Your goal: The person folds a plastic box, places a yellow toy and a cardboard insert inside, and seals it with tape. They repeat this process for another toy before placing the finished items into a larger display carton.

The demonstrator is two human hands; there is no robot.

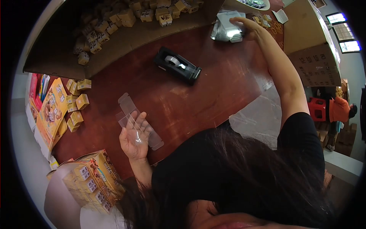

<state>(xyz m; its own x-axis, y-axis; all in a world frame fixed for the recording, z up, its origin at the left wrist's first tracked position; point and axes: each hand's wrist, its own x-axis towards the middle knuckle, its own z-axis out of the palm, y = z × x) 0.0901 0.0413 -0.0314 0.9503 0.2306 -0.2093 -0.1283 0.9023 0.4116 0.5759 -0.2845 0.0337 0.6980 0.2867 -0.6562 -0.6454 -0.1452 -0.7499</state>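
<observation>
A clear, flat plastic box blank point(143, 124) lies across my left hand point(135, 139), whose thumb and fingers are spread beneath and beside it. At the top right, my right hand point(246, 28) reaches over a stack of clear plastic sheets point(223, 30); its fingers are apart and touch or hover just above the stack, I cannot tell which. A black tape dispenser point(178, 65) with a roll of tape sits on the red table point(190, 103) between my hands.
An open carton point(110, 57) holds many small yellow boxes. More small boxes point(77, 101) stand at the left near a yellow printed package point(53, 108). A display box point(95, 179) is at lower left. Another carton point(314, 65) stands right. A person in orange point(339, 110) is beyond.
</observation>
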